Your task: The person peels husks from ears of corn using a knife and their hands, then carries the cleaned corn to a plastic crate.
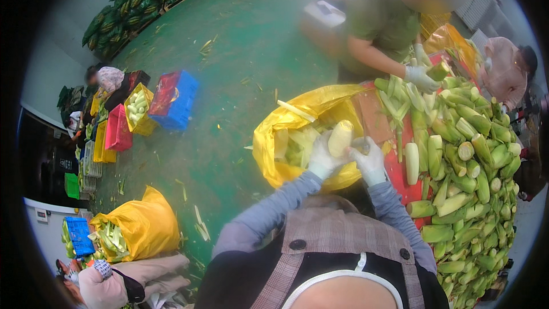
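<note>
In my gloved left hand [324, 157] is a pale ear of corn [341, 136], most of its green husk gone and its cut end upward. My gloved right hand [370, 159] is close beside it, thumb near the ear's lower side, fingers closed around a small dark tool [366, 147] whose kind is unclear. Both hands are over the near rim of an open yellow plastic bag [266, 137] holding stripped husks [300, 139]. To the right, a large heap of corn in green husks [476, 180] covers a red table surface [396, 178]. One pale ear [411, 164] lies at the heap's near edge.
Across the table corner, a co-worker's gloved hands [422, 78] hold an ear. Brown cardboard [372, 116] lies beside the bag. At left are a blue crate [173, 101], a yellow crate of pale ears [139, 109] and a full yellow bag [148, 223]. Husk scraps litter the green floor [223, 137].
</note>
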Motion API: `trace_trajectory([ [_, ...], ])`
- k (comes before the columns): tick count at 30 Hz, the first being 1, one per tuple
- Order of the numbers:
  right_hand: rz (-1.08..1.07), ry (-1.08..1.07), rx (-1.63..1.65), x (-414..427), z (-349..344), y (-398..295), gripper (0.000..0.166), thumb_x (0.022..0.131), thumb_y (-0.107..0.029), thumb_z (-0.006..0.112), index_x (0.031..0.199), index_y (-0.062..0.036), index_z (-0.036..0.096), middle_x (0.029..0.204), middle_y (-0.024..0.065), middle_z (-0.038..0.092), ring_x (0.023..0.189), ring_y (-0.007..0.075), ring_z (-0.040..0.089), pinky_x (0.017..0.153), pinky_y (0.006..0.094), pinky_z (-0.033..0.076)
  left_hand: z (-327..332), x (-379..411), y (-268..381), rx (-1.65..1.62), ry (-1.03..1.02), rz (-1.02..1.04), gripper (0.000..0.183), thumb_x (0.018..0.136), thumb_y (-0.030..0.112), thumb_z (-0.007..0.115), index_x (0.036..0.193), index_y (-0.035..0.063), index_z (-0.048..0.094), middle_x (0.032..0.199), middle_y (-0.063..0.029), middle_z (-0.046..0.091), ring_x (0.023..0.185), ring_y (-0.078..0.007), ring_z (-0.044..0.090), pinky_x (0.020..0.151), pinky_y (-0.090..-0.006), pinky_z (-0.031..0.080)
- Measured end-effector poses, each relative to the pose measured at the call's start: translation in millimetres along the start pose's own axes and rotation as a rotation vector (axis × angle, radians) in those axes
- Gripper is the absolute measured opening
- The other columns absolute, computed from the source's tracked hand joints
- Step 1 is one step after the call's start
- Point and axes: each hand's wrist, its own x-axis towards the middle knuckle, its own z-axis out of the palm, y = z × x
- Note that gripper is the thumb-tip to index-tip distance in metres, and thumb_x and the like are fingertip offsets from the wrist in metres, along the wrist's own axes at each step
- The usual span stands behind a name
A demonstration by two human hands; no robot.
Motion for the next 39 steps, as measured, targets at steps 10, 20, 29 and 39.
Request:
trace_trajectory([
  [10,-0.056,0.027,-0.036,-8,-6,-10,0.030,0.078,-0.021,0.074,0.095,0.0005,0.064,0.087,0.0074,0.067,0.079,0.0178,0.061,0.077,0.0306,0.047,7,-7,-24,-0.190,-0.021,0.075,0.083,0.060,0.040,0.082,0.126,0.0012,0.050,0.117,-0.0209,0.055,0.110,-0.0371,0.051,0.097,-0.0439,0.040],
  [20,0.022,-0.012,0.383,-15,-11,-1,0.052,0.073,-0.023,0.083,0.109,-0.0032,0.052,0.088,0.0041,0.063,0.066,0.0076,0.056,0.049,0.0207,0.042,-25,-7,-15,-0.187,-0.376,0.232,0.062,0.090,0.044,0.058,0.132,0.0002,0.049,0.121,-0.0176,0.051,0.113,-0.0316,0.050,0.100,-0.0385,0.038],
  [29,0.031,-0.111,0.480,-28,-8,7,0.053,0.073,-0.028,0.083,0.109,-0.0038,0.053,0.077,0.0022,0.060,0.051,0.0060,0.048,0.043,0.0205,0.038,-37,-14,-24,-0.309,-0.342,0.087,0.031,0.092,0.020,0.059,0.113,-0.0023,0.063,0.094,-0.0068,0.065,0.086,-0.0152,0.062,0.077,-0.0302,0.050],
  [39,0.077,-0.170,0.434,-28,-13,18,0.048,0.078,-0.025,0.078,0.114,-0.0009,0.059,0.099,0.0066,0.065,0.085,0.0130,0.061,0.075,0.0276,0.050,-44,-30,-11,-0.483,-0.278,-0.035,0.027,0.092,0.016,0.058,0.109,-0.0049,0.063,0.088,-0.0072,0.067,0.075,-0.0136,0.063,0.069,-0.0277,0.052],
])
